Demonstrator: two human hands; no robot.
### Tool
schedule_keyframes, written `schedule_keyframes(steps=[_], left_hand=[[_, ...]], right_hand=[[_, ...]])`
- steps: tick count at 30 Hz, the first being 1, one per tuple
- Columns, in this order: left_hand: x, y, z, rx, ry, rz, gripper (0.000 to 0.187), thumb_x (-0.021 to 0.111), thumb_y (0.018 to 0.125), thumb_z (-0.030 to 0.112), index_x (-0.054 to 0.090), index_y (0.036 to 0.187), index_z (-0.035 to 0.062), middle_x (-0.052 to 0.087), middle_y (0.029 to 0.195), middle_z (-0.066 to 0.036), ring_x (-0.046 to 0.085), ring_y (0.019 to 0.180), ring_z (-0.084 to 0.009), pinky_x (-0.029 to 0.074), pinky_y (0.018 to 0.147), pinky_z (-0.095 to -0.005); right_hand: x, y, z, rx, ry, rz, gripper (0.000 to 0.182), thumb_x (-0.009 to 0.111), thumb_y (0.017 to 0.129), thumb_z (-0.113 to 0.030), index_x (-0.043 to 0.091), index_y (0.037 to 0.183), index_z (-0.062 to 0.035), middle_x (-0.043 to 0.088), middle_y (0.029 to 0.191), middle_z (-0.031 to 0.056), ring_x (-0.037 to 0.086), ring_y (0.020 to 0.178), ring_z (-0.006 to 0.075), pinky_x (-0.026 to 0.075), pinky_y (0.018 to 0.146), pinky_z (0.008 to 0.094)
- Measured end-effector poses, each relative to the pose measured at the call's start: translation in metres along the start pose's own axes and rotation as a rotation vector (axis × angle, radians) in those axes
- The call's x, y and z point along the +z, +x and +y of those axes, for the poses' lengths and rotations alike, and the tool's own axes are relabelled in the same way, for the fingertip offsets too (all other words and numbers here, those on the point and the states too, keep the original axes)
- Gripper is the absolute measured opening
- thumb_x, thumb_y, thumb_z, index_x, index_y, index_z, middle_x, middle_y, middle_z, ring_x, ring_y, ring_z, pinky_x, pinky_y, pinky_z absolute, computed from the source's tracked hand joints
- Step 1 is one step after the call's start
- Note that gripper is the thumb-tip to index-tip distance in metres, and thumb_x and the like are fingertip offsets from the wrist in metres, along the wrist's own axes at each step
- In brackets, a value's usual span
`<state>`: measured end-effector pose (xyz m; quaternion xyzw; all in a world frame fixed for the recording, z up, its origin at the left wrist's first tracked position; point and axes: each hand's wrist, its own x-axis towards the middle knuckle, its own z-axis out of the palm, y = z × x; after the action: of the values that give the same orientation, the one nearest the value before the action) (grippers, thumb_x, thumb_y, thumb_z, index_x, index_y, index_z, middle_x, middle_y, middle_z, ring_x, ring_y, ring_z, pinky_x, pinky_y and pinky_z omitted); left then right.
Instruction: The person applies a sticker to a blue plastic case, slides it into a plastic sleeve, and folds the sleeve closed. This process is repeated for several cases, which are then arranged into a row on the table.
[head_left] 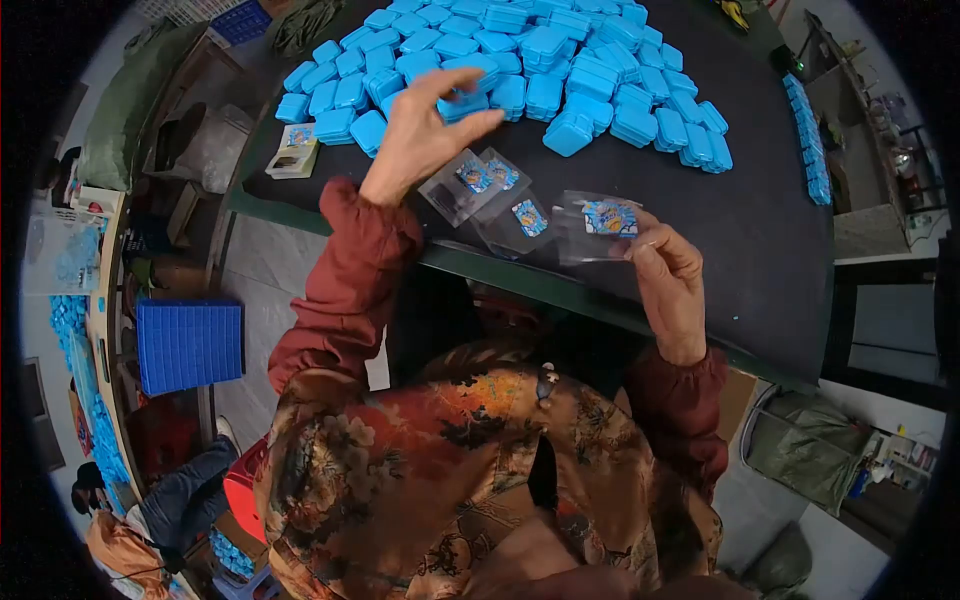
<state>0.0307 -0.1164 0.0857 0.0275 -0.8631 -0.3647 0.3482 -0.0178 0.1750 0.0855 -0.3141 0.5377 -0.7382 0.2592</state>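
My left hand [425, 130] hovers at the near edge of a large pile of blue boxes [495, 42], thumb and fingers apart, with nothing seen between them. My right hand [672, 275] pinches a clear plastic bag [585, 243] by its right side; a colourful card [610, 218] shows in it. Between the hands, more clear bags [515, 222] with similar colourful cards [529, 217] lie overlapping on the black table [720, 240].
A small pale box [292, 160] with a card on it sits at the table's left edge. Blue boxes [808, 140] line the right edge. A blue crate [190, 345] stands left of the table. Part of another person [185, 500] shows at lower left.
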Motion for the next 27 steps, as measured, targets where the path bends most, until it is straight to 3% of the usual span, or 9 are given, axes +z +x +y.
schedule_keyframes(steps=[1, 3, 7, 10, 12, 14, 18, 25, 27], left_hand=[[0.004, 0.010, -0.016, 0.006, -0.001, -0.001, 0.043, 0.079, 0.065, 0.020, 0.064, 0.103, 0.0071, 0.063, 0.087, -0.007, 0.057, 0.080, -0.0187, 0.043, 0.065, -0.0310], [0.014, 0.021, -0.038, 0.173, 0.749, 0.063, 0.046, 0.075, 0.071, 0.026, 0.060, 0.110, 0.0079, 0.062, 0.100, -0.009, 0.055, 0.090, -0.0271, 0.044, 0.066, -0.0345], [0.025, 0.024, -0.043, 0.148, 0.820, -0.020, 0.048, 0.074, 0.072, 0.025, 0.057, 0.114, 0.0089, 0.060, 0.103, -0.013, 0.053, 0.090, -0.0350, 0.043, 0.071, -0.0409], [0.020, 0.016, -0.020, 0.158, 0.733, 0.039, 0.047, 0.072, 0.074, 0.020, 0.055, 0.117, 0.0100, 0.059, 0.105, -0.011, 0.055, 0.093, -0.0291, 0.043, 0.073, -0.0371], [0.015, -0.004, 0.017, 0.033, -0.093, -0.017, 0.049, 0.071, 0.073, 0.009, 0.052, 0.118, 0.0074, 0.057, 0.106, -0.012, 0.055, 0.094, -0.0263, 0.044, 0.075, -0.0353], [0.019, -0.032, 0.044, -0.147, -0.515, -0.104, 0.048, 0.068, 0.077, 0.004, 0.048, 0.121, 0.0041, 0.055, 0.108, -0.010, 0.054, 0.098, -0.0202, 0.045, 0.081, -0.0295], [0.032, -0.061, 0.058, -0.214, -0.750, -0.127, 0.053, 0.068, 0.077, 0.002, 0.043, 0.124, -0.0006, 0.049, 0.116, -0.011, 0.050, 0.106, -0.0175, 0.043, 0.089, -0.0312], [0.040, -0.070, 0.054, -0.219, -0.768, -0.144, 0.052, 0.070, 0.075, 0.001, 0.046, 0.122, 0.0004, 0.050, 0.115, -0.010, 0.051, 0.102, -0.0176, 0.044, 0.084, -0.0299], [0.038, -0.069, 0.054, -0.101, -0.586, -0.118, 0.049, 0.071, 0.072, 0.001, 0.051, 0.117, 0.0019, 0.051, 0.114, -0.009, 0.053, 0.099, -0.0182, 0.045, 0.081, -0.0296]], right_hand=[[0.001, 0.003, 0.002, -0.005, -0.001, 0.002, 0.014, 0.056, 0.089, -0.015, 0.058, 0.080, -0.0042, 0.054, 0.118, 0.0142, 0.056, 0.092, 0.0156, 0.042, 0.083, 0.0293], [-0.001, 0.005, 0.007, -0.004, 0.095, 0.055, 0.016, 0.053, 0.091, -0.015, 0.059, 0.081, -0.0044, 0.053, 0.122, 0.0155, 0.058, 0.099, 0.0181, 0.043, 0.082, 0.0291], [-0.014, 0.003, 0.013, 0.059, 0.065, 0.089, 0.017, 0.050, 0.093, -0.015, 0.058, 0.082, -0.0045, 0.058, 0.113, 0.0141, 0.058, 0.103, 0.0196, 0.043, 0.080, 0.0294], [-0.019, 0.002, 0.014, 0.023, 0.069, 0.133, 0.017, 0.050, 0.093, -0.015, 0.058, 0.082, -0.0045, 0.063, 0.101, 0.0127, 0.058, 0.099, 0.0186, 0.043, 0.077, 0.0291], [-0.021, 0.002, 0.015, 0.046, 0.051, 0.155, 0.020, 0.053, 0.093, -0.022, 0.061, 0.083, -0.0058, 0.064, 0.098, 0.0089, 0.059, 0.097, 0.0153, 0.043, 0.076, 0.0279], [-0.020, 0.003, 0.020, 0.050, 0.068, 0.163, 0.020, 0.053, 0.092, -0.022, 0.061, 0.083, -0.0060, 0.064, 0.097, 0.0080, 0.059, 0.096, 0.0148, 0.043, 0.075, 0.0276], [-0.015, 0.007, 0.022, 0.019, 0.140, 0.131, 0.019, 0.053, 0.092, -0.021, 0.060, 0.085, -0.0058, 0.063, 0.096, 0.0081, 0.059, 0.093, 0.0143, 0.044, 0.073, 0.0281], [-0.010, 0.007, 0.025, -0.099, 0.276, 0.116, 0.015, 0.050, 0.093, -0.015, 0.057, 0.085, -0.0051, 0.059, 0.093, 0.0063, 0.057, 0.093, 0.0190, 0.043, 0.071, 0.0302], [-0.011, 0.005, 0.027, -0.090, 0.292, 0.122, 0.014, 0.050, 0.093, -0.015, 0.058, 0.085, -0.0051, 0.057, 0.097, 0.0071, 0.056, 0.090, 0.0180, 0.042, 0.072, 0.0298]])
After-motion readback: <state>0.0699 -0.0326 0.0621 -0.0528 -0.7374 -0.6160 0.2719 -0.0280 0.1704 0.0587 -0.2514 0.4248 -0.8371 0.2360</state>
